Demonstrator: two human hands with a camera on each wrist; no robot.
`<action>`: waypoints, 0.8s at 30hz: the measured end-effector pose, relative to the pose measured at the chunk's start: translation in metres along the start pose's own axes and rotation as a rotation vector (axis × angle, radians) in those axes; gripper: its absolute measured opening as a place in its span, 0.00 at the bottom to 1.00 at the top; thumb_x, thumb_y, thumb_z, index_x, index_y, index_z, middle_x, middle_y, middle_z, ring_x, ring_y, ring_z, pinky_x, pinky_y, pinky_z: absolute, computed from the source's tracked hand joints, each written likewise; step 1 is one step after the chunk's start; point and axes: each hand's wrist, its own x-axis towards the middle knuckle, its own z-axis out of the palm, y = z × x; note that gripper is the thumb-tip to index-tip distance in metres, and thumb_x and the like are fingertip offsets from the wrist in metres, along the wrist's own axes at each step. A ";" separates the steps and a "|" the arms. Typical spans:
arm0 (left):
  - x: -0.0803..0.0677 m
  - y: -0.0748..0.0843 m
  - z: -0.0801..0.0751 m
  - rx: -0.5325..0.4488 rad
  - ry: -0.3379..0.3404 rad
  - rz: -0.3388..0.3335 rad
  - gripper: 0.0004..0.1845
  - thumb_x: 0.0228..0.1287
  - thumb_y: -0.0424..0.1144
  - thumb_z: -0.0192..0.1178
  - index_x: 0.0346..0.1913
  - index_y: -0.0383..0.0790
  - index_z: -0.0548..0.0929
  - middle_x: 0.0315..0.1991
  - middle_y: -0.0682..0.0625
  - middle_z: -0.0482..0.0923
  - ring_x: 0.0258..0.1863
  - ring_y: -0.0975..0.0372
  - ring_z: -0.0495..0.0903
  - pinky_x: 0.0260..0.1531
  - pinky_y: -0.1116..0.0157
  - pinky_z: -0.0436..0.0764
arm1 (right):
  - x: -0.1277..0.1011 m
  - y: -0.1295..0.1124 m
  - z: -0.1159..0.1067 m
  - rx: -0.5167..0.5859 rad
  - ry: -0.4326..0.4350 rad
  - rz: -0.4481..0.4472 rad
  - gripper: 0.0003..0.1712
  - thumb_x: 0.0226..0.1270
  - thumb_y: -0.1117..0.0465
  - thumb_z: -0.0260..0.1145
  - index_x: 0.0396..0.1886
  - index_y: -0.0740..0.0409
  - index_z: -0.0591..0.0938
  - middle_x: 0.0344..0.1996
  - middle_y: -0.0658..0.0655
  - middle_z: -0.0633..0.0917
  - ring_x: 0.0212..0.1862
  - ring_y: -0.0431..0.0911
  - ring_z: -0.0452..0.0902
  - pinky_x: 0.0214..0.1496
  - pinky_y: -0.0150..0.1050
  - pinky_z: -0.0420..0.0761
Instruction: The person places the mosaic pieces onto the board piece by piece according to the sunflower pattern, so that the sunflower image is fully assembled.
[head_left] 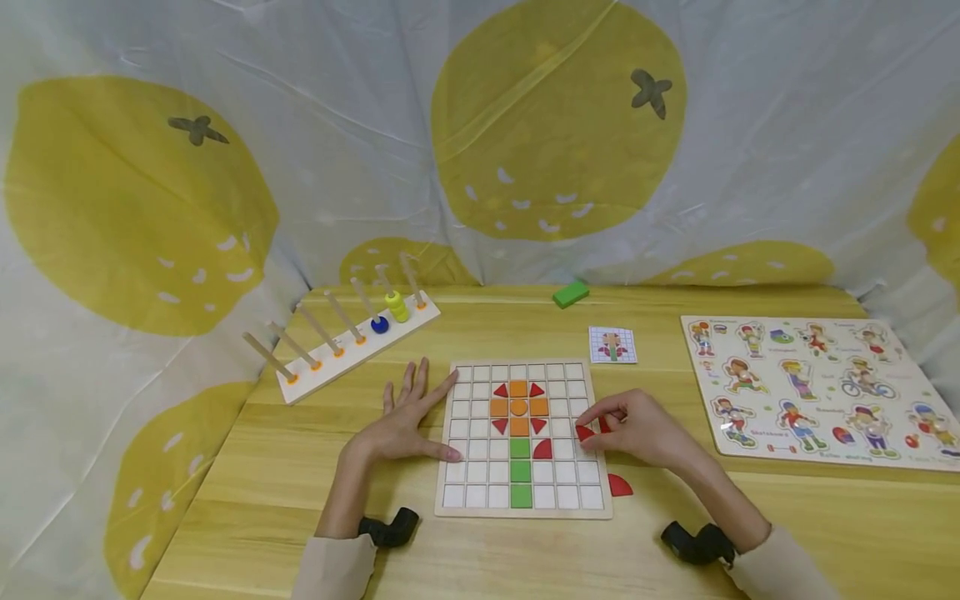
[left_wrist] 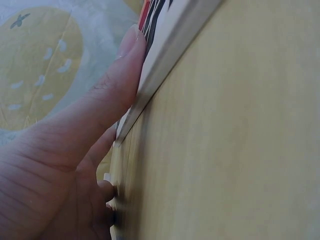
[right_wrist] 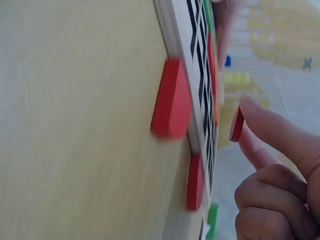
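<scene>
Left forearm [head_left: 348, 496] and right forearm [head_left: 723, 500] extend forward, both angled inward. The left hand [head_left: 401, 425] has its fingers spread: thumb and forefinger extend towards the person's right, well apart at the tips, while the remaining fingers point forward. The right hand [head_left: 637, 429] is turned towards the person's left, thumb and forefinger set in a pinch; in the right wrist view, the other fingers are curled towards the palm.

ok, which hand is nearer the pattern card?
Right: the right hand is in front of the pattern card; the left hand is farther, at the left edge of the board.
</scene>
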 end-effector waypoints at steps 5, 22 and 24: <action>0.000 0.000 0.000 0.002 0.002 -0.002 0.64 0.41 0.64 0.73 0.77 0.60 0.43 0.77 0.40 0.18 0.75 0.43 0.18 0.67 0.34 0.22 | 0.004 -0.013 0.016 -0.041 -0.025 -0.004 0.12 0.48 0.54 0.79 0.34 0.49 0.88 0.12 0.48 0.61 0.17 0.39 0.54 0.21 0.30 0.55; 0.001 0.001 0.000 -0.010 0.002 0.006 0.63 0.41 0.63 0.73 0.77 0.58 0.44 0.76 0.38 0.19 0.75 0.42 0.18 0.66 0.33 0.23 | 0.006 -0.012 0.021 -0.045 -0.056 0.013 0.11 0.50 0.58 0.78 0.35 0.45 0.89 0.12 0.48 0.64 0.18 0.41 0.57 0.20 0.29 0.56; 0.001 0.001 0.000 -0.012 0.001 0.006 0.63 0.41 0.63 0.73 0.77 0.58 0.44 0.76 0.38 0.19 0.75 0.42 0.18 0.66 0.33 0.22 | 0.006 -0.013 0.023 -0.048 -0.031 0.023 0.10 0.49 0.58 0.78 0.34 0.45 0.89 0.12 0.49 0.64 0.18 0.42 0.58 0.19 0.30 0.56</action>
